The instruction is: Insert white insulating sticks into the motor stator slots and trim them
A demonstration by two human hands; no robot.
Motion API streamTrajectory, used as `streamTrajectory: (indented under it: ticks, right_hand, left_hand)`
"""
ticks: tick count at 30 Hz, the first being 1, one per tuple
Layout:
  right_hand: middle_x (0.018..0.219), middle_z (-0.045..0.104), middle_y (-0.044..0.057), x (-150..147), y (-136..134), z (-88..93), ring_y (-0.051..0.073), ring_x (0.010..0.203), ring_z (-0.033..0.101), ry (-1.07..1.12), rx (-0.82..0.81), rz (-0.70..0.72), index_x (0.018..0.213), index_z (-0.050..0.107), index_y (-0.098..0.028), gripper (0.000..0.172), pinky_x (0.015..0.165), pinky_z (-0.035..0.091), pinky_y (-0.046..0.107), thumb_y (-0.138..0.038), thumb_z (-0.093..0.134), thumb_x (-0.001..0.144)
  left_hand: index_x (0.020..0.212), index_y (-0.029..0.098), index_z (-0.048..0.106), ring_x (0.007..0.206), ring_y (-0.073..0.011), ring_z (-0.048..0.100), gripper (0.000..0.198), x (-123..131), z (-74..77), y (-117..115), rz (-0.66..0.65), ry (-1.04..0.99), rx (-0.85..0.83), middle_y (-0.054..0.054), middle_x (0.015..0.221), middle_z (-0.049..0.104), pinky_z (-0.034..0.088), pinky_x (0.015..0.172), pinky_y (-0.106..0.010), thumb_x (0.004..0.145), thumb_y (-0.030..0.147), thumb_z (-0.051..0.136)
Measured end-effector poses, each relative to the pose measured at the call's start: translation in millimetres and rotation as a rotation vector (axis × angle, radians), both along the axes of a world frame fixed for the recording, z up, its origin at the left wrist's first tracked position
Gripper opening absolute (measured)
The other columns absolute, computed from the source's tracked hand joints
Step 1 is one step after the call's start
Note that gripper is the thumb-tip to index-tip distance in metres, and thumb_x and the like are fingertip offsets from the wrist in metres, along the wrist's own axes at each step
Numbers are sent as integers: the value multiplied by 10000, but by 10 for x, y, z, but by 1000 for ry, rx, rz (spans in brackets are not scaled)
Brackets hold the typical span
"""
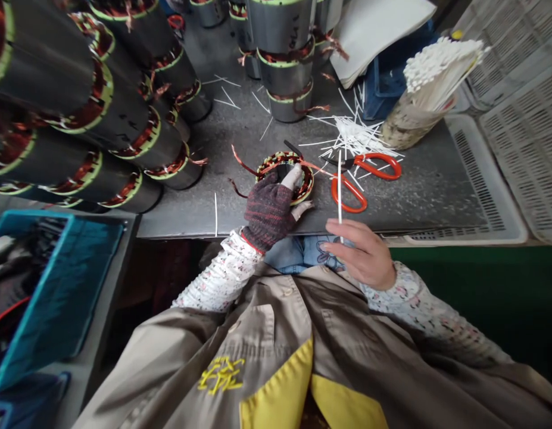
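Grey steel cylinders with copper windings [126, 125] stacked left, apparently wound already. On the dark metal bench [240, 128], left hand [276, 205] (dark knit half-finger glove [265, 213]) rests on a green-edged copper-wound ring [308, 182]; index and thumb spread, other fingers unclear. Ring looks part done: windings in, leads [318, 169] loose. Thin white stick [340, 196] not in yet; bare right hand [367, 253] pinches its lower end. Loose white sticks [358, 138] beyond look unused.
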State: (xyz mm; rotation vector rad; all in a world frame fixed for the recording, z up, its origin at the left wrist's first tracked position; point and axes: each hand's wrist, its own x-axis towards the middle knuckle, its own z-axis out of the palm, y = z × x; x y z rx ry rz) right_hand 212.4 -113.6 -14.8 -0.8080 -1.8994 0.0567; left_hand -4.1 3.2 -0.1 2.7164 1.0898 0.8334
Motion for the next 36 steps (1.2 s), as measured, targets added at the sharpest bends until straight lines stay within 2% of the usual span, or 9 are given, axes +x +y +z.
streamTrajectory:
  ticks: [2, 6, 12, 16, 21, 24, 28, 33, 36]
  right_hand:
    - [1187, 766, 104, 49, 5, -67, 234, 1195, 722, -35, -72, 70, 1206, 719, -230, 273, 953, 660, 418, -153, 541, 1013]
    - [1038, 770, 116, 150, 0, -123, 210, 994, 734, -91, -124, 164, 1129, 687, -154, 228, 880, 654, 390, -174, 488, 1019]
    - [939, 769, 71, 193, 17, -77, 188, 864, 733, -68, -161, 192, 1043, 670, -197, 210, 817, 638, 358, -173, 464, 1010]
    - [939, 778, 88, 139, 105, 15, 203, 861, 742, -18, -155, 136, 1040, 681, -193, 208, 794, 638, 356, -173, 478, 998]
    - [945, 788, 85, 93, 125, 130, 218, 864, 758, 71, -120, 77, 1040, 706, -209, 235, 784, 643, 378, -185, 476, 1001]
    - [893, 781, 81, 124, 56, 116, 214, 814, 752, 83, -118, 76, 998, 712, -201, 235, 745, 642, 370, -184, 477, 998]
    - [851, 776, 68, 149, -8, 61, 203, 773, 745, 76, -145, 65, 943, 717, -202, 251, 716, 635, 356, -189, 474, 1001]
    - [858, 779, 64, 124, 19, 39, 202, 782, 746, 82, -152, 28, 969, 728, -199, 242, 729, 627, 351, -144, 492, 968]
    - [850, 774, 60, 141, 29, 42, 201, 777, 740, 77, -157, 21, 959, 720, -202, 237, 734, 625, 351, -145, 490, 972]
  left_hand:
    - [1547, 137, 473, 1310, -330, 659, 729, -23, 5, 16, 0, 1, 1, -181, 1350, 700, 489, 1170, -482, 1003, 600, 614]
    - [1535, 130, 489, 1295, -331, 668, 738, -59, 16, 46, -30, -6, -24, -186, 1366, 694, 500, 1160, -482, 975, 576, 670]
    - [1512, 118, 514, 1274, -298, 688, 669, -43, 9, 51, -29, -20, 64, -179, 1323, 717, 518, 1144, -445, 1004, 533, 646]
    - [1531, 125, 490, 1270, -302, 692, 714, -50, 0, 58, -33, -10, 60, -172, 1277, 736, 528, 1133, -462, 1011, 602, 607]
    - [1532, 147, 481, 1299, -305, 675, 747, -55, 7, 55, -13, -20, 67, -180, 1350, 705, 545, 1110, -460, 1006, 668, 581]
    - [1539, 140, 471, 1275, -307, 686, 742, -49, 9, 44, -15, -26, 63, -177, 1307, 722, 544, 1107, -465, 1004, 634, 611]
    - [1550, 131, 459, 1338, -306, 649, 718, -37, 23, 37, -17, -3, 43, -170, 1309, 723, 511, 1160, -457, 1008, 567, 639]
    - [1567, 163, 444, 1327, -307, 655, 724, -34, 36, 33, -5, 18, 30, -156, 1329, 717, 525, 1142, -468, 1009, 592, 616]
    - [1548, 139, 469, 1308, -301, 668, 720, -39, 40, 31, 0, 20, 49, -162, 1292, 730, 530, 1136, -451, 1014, 602, 607]
